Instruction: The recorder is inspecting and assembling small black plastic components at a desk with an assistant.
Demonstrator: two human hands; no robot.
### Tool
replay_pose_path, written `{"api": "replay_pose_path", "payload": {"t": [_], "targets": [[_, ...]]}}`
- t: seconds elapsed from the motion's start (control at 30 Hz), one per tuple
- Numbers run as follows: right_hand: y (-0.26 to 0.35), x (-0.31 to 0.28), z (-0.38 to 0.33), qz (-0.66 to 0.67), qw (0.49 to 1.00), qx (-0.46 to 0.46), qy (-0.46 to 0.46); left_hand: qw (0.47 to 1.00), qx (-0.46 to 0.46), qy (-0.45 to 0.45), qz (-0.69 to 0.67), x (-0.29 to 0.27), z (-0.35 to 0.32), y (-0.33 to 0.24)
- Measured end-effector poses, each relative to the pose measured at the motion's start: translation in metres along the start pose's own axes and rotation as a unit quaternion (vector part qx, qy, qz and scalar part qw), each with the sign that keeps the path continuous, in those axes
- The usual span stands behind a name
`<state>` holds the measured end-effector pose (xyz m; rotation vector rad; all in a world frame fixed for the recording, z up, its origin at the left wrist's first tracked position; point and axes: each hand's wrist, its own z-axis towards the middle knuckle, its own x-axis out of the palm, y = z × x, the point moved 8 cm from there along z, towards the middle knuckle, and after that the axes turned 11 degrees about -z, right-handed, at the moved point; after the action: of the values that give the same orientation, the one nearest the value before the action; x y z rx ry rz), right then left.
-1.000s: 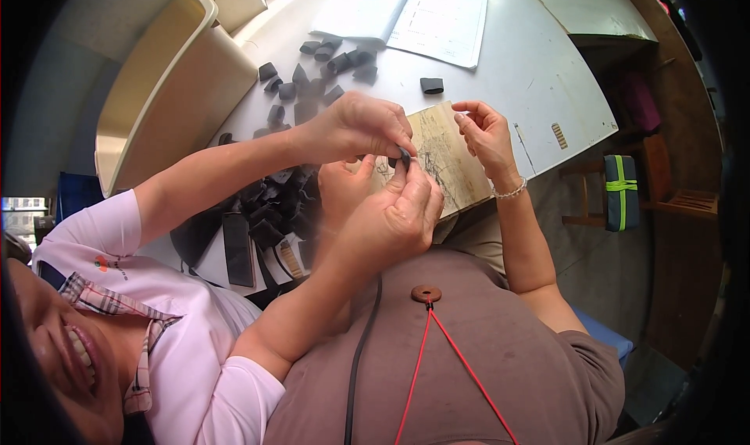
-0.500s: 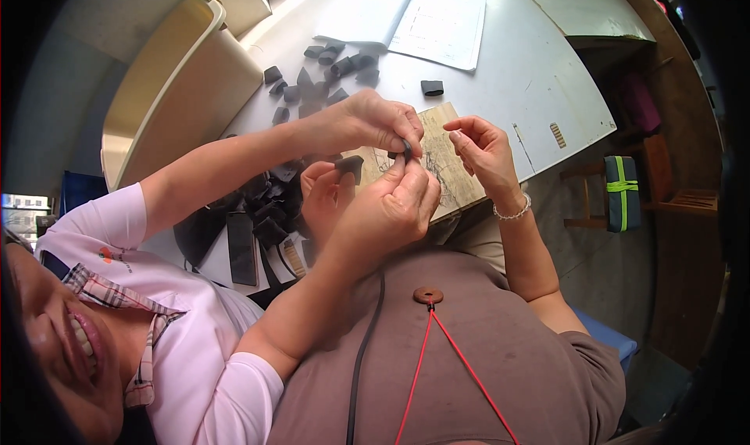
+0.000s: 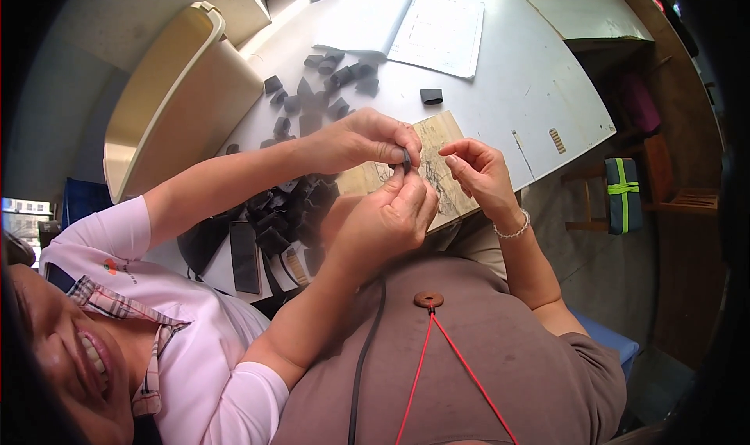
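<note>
Small black rubber piece sits over the scuffed wooden board at the edge of the white counter, pinched between a co-worker's two hands. Wearer's right hand is released, fingers curled and empty, just beside the piece; 0.5 s ago it was at the pinch. Left hand is now mostly hidden behind the co-worker's lower hand, so its grip can't be read.

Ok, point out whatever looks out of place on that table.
The small dark pieces lie scattered loose over the table rather than in one heap, with a stray piece off alone. The wooden board is scuffed with dark marks. Nothing looks spilled.
</note>
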<state>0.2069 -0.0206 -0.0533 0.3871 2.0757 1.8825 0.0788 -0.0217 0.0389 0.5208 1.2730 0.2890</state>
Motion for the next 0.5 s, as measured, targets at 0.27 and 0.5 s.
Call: {"api": "replay_pose_path", "payload": {"t": [0.27,0.5], "targets": [[-0.001,0.006,-0.004,-0.017,0.999,0.041,0.018,0.992,0.041,-0.01,0.118,-0.008,-0.001,0.005],[-0.002,0.02,-0.009,-0.056,0.99,0.087,0.093,0.964,0.026,-0.019,-0.264,0.003,-0.01,0.045]]}}
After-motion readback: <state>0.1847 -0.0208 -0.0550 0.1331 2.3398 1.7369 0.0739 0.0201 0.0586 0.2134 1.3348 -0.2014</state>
